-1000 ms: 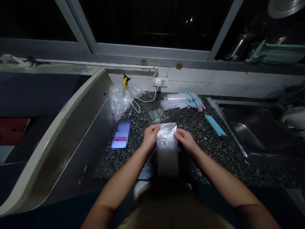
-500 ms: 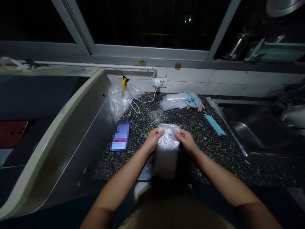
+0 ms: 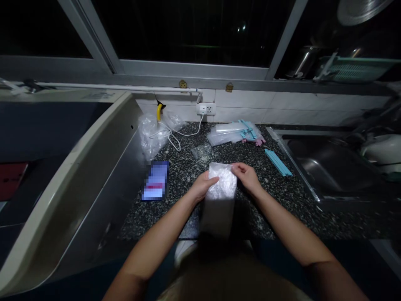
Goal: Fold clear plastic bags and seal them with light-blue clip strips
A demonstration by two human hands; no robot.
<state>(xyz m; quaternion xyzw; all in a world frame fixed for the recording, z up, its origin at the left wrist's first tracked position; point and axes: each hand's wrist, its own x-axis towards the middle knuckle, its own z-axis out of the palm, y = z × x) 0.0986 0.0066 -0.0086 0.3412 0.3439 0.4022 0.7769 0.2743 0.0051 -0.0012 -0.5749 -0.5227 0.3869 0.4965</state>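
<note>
A clear plastic bag (image 3: 220,196) hangs between my hands over the front part of the speckled counter, its lower half in shadow. My left hand (image 3: 203,184) grips the bag's left edge, with the thumb lying across its front. At the top right corner, the fingertips of my right hand (image 3: 246,174) pinch the bag's edge. Beyond the bag, a small clear packet (image 3: 202,151) lies on the counter. Further back sits a pile of clear bags (image 3: 227,133) with blue strips (image 3: 248,130) and pink pieces on it. More blue strips (image 3: 278,162) lie to the right.
A phone (image 3: 156,179) with a lit, pixelated screen lies at left on the counter (image 3: 260,213). Crumpled plastic (image 3: 152,136) and a white cable (image 3: 191,134) are behind it. The metal sink (image 3: 328,167) is at right, a large pale-edged appliance (image 3: 78,163) at left.
My right hand has shifted its hold to the bag's top right corner, its thumb no longer across the front. The view has moved slightly to the right.
</note>
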